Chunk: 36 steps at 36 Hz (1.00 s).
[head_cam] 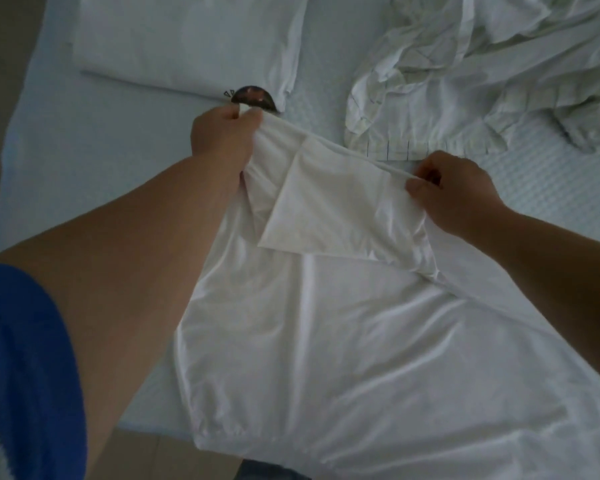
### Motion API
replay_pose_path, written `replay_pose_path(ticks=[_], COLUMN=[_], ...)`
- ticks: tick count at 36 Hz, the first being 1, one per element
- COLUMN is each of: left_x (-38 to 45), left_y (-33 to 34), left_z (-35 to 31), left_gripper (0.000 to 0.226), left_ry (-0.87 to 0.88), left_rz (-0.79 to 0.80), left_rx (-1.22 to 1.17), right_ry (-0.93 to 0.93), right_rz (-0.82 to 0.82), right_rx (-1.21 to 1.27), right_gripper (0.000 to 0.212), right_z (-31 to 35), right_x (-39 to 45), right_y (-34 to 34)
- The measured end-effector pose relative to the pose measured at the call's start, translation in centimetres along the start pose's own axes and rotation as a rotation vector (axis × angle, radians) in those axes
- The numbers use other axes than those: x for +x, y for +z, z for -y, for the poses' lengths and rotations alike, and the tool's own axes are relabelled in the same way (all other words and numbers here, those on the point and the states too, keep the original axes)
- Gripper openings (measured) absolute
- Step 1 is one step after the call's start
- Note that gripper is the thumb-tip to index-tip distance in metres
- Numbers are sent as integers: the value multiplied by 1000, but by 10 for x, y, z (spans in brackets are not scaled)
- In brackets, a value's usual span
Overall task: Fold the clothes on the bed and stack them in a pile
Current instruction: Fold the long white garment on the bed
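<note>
A white garment [343,341] lies spread across the near side of the bed [66,161], its lower hem hanging over the mattress edge toward the person. Its far edge is lifted and stretched taut between the two hands, with one flap folded back over the middle. The left hand [222,133] pinches the far left corner of that edge between thumb and fingers; the right hand [454,192] pinches the far right end the same way. The hands are well apart, both closed tight on the cloth, with bare forearms reaching in from the near corners. Just beyond the left hand sits a folded white shirt [187,39] bearing a dark printed mark at its near edge, lying flat on the pale textured bedcover. Beyond the right hand, a crumpled heap of white clothes [482,81], some with thin lines and pleated trim, covers the far right of the bed. A blue sleeve [25,358] fills the near left corner.
</note>
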<state>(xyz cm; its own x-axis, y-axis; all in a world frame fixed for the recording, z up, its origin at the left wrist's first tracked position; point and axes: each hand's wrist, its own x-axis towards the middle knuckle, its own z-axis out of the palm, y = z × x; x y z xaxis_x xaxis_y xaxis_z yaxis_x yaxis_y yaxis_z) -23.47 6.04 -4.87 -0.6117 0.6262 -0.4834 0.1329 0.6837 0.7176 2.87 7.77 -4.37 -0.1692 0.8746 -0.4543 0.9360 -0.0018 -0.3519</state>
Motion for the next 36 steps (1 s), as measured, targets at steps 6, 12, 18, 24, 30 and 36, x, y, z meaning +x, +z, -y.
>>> replay_pose_path(ticks=[6,12,18,24,30,36], left_x=[-25,-66,-100,-96,-87,-74], left_y=[-4,-16,-17,-24,-19,-36], left_z=[6,39,68,71,70,62], left_gripper=[64,97,53,35,28,16], left_ry=[42,44,175,70,47,21], left_rz=[277,59,28,105,285,361], left_rx=[74,218,375,387,413,197], right_ry=[-82,174,451,590,673,720], right_rz=[-322,-292,-57,129,174,145], right_rx=[114,273,415,903,1333,1266], right_gripper=[39,51,46,17,10,8], right_z=[11,5,-13,-20,-19,-32], right_x=[-26,-83,-109,-104,-103,-109], right_y=[13,30,39,34,29,31])
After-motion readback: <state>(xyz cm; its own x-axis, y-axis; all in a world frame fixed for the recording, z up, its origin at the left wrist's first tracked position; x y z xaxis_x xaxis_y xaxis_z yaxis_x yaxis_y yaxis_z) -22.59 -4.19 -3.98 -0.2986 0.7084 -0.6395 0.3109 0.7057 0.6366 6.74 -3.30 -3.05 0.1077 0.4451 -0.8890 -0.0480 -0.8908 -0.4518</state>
